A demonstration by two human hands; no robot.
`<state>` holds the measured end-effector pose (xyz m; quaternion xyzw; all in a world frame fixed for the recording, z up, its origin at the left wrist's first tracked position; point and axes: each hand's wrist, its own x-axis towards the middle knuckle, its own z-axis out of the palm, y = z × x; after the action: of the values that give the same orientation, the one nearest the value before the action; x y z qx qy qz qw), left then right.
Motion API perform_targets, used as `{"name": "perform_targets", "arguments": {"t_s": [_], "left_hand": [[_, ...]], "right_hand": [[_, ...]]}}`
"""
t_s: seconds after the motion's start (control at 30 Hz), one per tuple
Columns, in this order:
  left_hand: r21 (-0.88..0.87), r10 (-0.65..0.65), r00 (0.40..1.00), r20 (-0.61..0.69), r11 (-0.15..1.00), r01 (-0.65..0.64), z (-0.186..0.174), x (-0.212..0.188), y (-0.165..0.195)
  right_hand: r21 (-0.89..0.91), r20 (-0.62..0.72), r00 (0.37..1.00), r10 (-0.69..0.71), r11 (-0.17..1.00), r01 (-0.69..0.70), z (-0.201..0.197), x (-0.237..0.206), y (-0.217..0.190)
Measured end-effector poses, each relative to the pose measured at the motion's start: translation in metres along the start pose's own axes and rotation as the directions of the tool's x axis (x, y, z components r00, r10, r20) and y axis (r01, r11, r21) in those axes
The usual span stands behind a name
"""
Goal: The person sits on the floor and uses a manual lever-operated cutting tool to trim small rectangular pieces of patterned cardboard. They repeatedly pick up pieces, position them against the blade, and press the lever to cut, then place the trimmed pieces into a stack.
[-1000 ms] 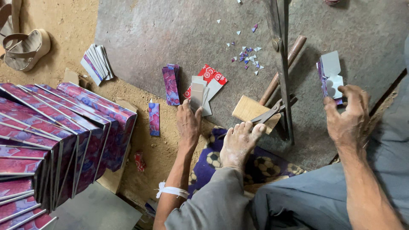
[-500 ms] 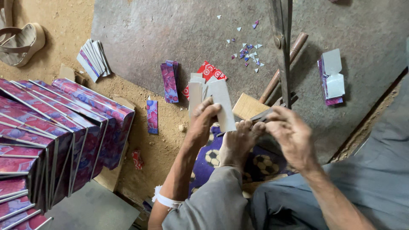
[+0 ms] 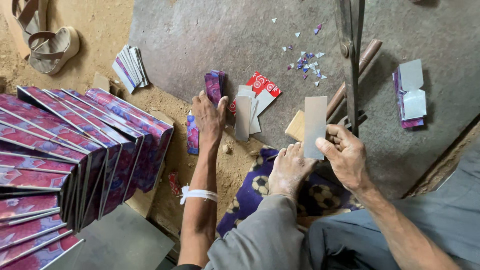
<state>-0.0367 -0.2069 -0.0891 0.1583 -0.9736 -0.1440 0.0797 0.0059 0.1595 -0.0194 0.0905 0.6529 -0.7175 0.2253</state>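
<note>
While the fanned stack of purple-and-red printed sheets [image 3: 75, 150] leans at left, the right hand [image 3: 345, 155] pinches a plain grey strip [image 3: 315, 125] upright beside the shear blade [image 3: 350, 65], best kept square, and the left hand [image 3: 210, 117] presses flat, fingers spread, beside small grey cut strips [image 3: 245, 115].

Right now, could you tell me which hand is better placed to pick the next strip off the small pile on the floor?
Left. The left hand already rests beside the pile of strips, its fingers free. The right hand is farther off and busy holding a grey strip upright.
</note>
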Motion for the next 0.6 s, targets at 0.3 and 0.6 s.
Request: {"name": "perform_targets", "arguments": {"t_s": [0.3,0.6], "left_hand": [[-0.028,-0.145,0.98,0.139,0.988,0.15,0.008,0.008,-0.029],[-0.825,-0.113,0.859,0.499,0.241,0.511,-0.048,-0.002,0.044]], "right_hand": [[0.006,0.009,1.0,0.0,1.0,0.0,0.0,-0.001,0.008],[0.008,0.032,0.999,0.006,1.0,-0.006,0.005,-0.001,-0.015]]}}
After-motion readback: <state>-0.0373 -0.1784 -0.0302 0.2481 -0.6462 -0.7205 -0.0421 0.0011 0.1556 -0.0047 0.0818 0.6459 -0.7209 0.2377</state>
